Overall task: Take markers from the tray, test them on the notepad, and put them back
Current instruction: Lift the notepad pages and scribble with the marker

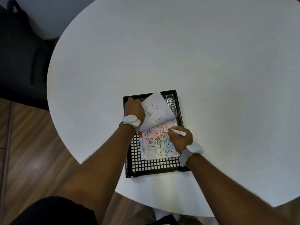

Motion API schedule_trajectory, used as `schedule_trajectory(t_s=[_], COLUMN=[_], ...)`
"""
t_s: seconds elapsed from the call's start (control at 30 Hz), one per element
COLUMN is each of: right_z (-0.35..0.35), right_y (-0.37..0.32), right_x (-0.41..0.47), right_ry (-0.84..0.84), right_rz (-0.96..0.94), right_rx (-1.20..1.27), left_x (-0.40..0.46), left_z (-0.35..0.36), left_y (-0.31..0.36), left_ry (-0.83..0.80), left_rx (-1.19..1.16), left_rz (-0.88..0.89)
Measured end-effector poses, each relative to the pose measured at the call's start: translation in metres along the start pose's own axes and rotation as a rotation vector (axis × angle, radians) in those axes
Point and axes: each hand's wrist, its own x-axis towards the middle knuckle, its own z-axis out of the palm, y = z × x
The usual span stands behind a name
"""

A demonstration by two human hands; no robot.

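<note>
A black plastic tray with a square-grid lattice floor (146,164) sits on a round white table (194,62), close to the table's near edge. Inside the tray lies an open white paper notepad (159,143); its lower page is crowded with red, green, black and blue squiggles, while an upper sheet (156,111) with a few small red marks and faint scribbles is folded back and tilted up toward the far side of the tray.

The right hand (180,138) is closed around a white-barrelled marker with a green tip (177,132), pinching it in a writing grip; the tip touches the upper right part of the scribbled page. The left hand (134,108) rests at the far left corner of the tray, beside the raised sheet; its fingers curl down onto the tray rim, and it is not clear whether they hold anything.

A second marker with a red cap and white barrel (140,143) lies in the tray just along the notepad's left edge. Both wrists carry white band-mounted devices (131,120). At the tray's far right, something shiny and clear (170,101) shows behind the raised page, too blurred to identify
</note>
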Motion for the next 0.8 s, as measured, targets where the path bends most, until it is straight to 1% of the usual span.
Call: schedule_trajectory(t_s=[0.07,0.13,0.23,0.3,0.5,0.7,0.8], right_z=[0.004,0.008,0.011,0.013,0.020,0.019,0.014], right_y=[-0.001,-0.003,-0.010,-0.014,-0.012,-0.013,-0.012], right_x=[0.006,0.012,0.017,0.017,0.028,0.030,0.024], right_ry=[0.040,0.033,0.074,0.114,0.084,0.086,0.131], right_rz=[-0.074,-0.112,-0.060,-0.063,-0.116,-0.040,-0.013], right_rx=[-0.044,-0.106,-0.124,-0.116,-0.189,-0.261,-0.261], left_x=[0.006,0.011,0.017,0.021,0.026,0.025,0.020], left_z=[0.004,0.009,0.017,0.020,0.024,0.021,0.019], left_y=[-0.002,-0.004,-0.007,-0.009,-0.008,-0.001,0.004], left_ry=[0.014,0.025,0.032,0.039,0.021,0.026,0.016], left_rx=[0.007,0.009,0.027,0.032,0.026,0.021,0.020], left_rz=[0.005,0.003,0.010,0.012,0.036,0.037,0.033])
